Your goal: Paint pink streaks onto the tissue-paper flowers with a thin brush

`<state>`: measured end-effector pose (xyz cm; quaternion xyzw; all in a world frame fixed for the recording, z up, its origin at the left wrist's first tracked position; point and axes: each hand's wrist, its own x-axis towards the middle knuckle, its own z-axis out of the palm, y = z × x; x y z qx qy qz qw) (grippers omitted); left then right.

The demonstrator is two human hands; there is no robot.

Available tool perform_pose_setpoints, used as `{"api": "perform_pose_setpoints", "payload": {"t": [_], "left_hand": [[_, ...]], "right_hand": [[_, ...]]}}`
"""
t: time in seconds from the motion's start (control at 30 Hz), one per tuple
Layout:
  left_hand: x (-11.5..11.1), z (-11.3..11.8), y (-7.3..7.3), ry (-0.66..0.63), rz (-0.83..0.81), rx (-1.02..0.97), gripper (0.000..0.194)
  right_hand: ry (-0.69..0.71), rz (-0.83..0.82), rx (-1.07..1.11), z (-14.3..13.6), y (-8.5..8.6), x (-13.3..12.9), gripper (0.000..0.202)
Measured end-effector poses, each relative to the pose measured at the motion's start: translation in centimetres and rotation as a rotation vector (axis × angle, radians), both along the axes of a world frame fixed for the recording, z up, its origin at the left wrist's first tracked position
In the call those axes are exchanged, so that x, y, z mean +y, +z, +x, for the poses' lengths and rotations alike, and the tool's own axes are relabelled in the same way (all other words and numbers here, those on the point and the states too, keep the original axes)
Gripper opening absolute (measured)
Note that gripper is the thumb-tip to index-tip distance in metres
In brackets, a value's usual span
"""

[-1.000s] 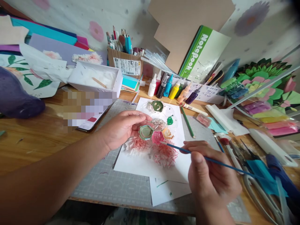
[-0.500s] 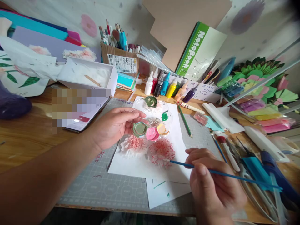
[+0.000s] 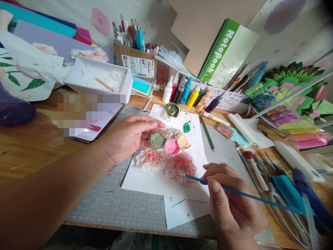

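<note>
My left hand (image 3: 132, 135) grips the edge of a clear paint palette (image 3: 191, 130) between thumb and fingers. Its wells hold dark green, bright green, grey-green, pink and pale orange paint. In my right hand (image 3: 231, 201) is a thin blue paintbrush (image 3: 247, 196), its tip against the near part of a ruffled paper flower (image 3: 180, 165) with red-tinged edges. To the left of it lies a second, paler pink-and-white flower (image 3: 151, 158). Both flowers rest on a white sheet of paper (image 3: 140, 180), just below the palette.
A grey cutting mat (image 3: 111, 208) lies under the paper. Several paint bottles (image 3: 194, 97) stand behind, near a leaning notebook (image 3: 218, 52). A green pencil (image 3: 208, 133) and scissors (image 3: 288, 222) lie to the right. A phone (image 3: 96, 125) and white box (image 3: 99, 78) are left.
The brush tip has shifted slightly left and up on the red-edged flower, and my right hand moved with it. My left hand still holds the palette. The whole view has shifted a little.
</note>
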<state>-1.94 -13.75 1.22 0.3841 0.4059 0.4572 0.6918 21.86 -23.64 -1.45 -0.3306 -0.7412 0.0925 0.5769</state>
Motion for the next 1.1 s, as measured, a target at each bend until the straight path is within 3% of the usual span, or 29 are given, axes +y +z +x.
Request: {"api": "perform_pose_setpoints", "payload": {"t": [0.4, 0.67, 0.87, 1.1], "left_hand": [[-0.08, 0.06, 0.13, -0.007, 0.013, -0.006, 0.018], [-0.09, 0.12, 0.11, -0.012, 0.0, -0.016, 0.016], [-0.09, 0.03, 0.21, -0.027, 0.001, -0.023, 0.016], [-0.13, -0.01, 0.32, -0.028, 0.007, -0.015, 0.017]], "right_hand": [[0.048, -0.056, -0.029, -0.7, 0.06, -0.13, 0.028], [0.042, -0.054, -0.064, -0.55, 0.3, -0.05, 0.024], [-0.041, 0.043, 0.027, -0.68, -0.12, 0.32, 0.017], [-0.021, 0.0, -0.021, -0.64, 0.05, 0.34, 0.018]]}}
